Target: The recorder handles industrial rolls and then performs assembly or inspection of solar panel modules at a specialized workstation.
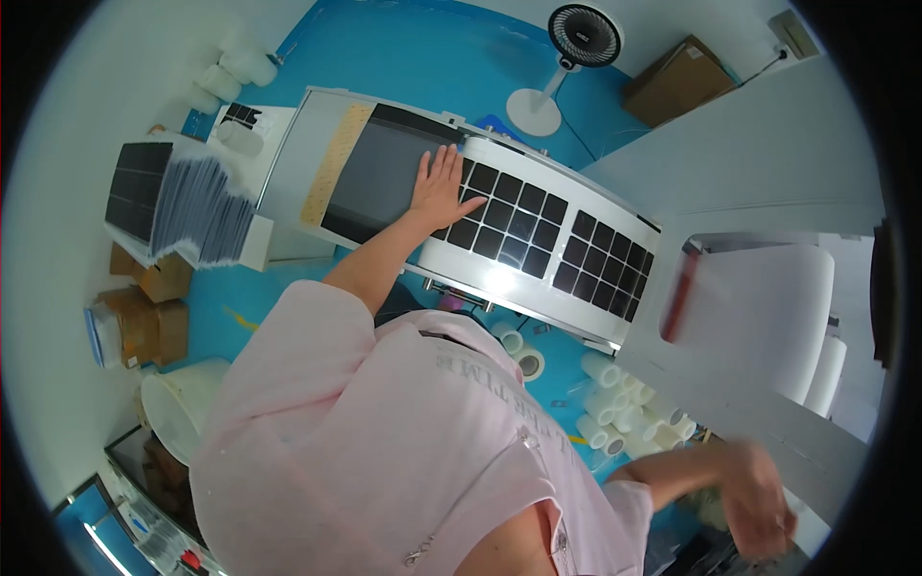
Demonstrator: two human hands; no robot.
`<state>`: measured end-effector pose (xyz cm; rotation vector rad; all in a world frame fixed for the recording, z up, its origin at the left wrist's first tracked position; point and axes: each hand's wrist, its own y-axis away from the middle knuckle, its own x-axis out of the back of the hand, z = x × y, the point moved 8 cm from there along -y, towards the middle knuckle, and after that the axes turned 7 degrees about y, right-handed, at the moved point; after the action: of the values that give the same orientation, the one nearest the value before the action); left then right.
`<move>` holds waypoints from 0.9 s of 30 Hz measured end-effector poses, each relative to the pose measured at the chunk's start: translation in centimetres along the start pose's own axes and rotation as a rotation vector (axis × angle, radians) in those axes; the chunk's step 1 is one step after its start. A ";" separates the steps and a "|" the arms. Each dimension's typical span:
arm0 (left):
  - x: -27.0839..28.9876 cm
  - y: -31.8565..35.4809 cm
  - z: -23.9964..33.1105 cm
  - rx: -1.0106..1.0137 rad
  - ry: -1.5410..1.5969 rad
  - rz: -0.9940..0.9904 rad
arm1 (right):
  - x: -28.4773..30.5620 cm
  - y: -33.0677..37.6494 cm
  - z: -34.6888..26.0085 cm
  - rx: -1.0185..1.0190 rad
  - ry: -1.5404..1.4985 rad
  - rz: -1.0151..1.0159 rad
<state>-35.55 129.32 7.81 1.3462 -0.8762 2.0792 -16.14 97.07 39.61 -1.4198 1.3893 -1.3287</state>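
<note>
My left hand [445, 190] lies flat with its fingers apart, across the near-left corner region of a white sheet [560, 219] and the dark grey panel [379, 173] beside it. Black squares in two grid groups cover the sheet, which rests on a long machine bed [290, 163]. Past the grey panel runs a yellowish perforated strip [336, 163]. Out to the lower right, away from the bed, my right hand [757, 504] hangs smeared by motion. Its fingers are too blurred to read, and I see nothing distinct in it.
A tall stack of sheets [200, 211] stands left of the bed. At the bed's right end is a large white machine housing [759, 317]. Behind stand a fan [585, 36] and a cardboard box [680, 82]. White rolls [624, 408] lie on the blue floor; a white bin [178, 408] is at left.
</note>
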 end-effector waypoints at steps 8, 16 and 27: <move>6.2 4.6 -3.5 0.187 0.221 0.186 | -24.5 18.5 -7.8 -0.237 -0.175 -0.909; 15.7 14.4 -10.1 0.386 0.274 0.217 | -32.3 28.7 -11.6 0.032 0.199 -1.171; 40.3 28.7 -23.5 0.665 -0.076 1.340 | -38.6 15.8 -32.2 -0.084 -0.746 -1.263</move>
<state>-85.12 130.62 31.00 1.2194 -1.4254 3.5944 -46.20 137.43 23.90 -2.6384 -0.0644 -1.1187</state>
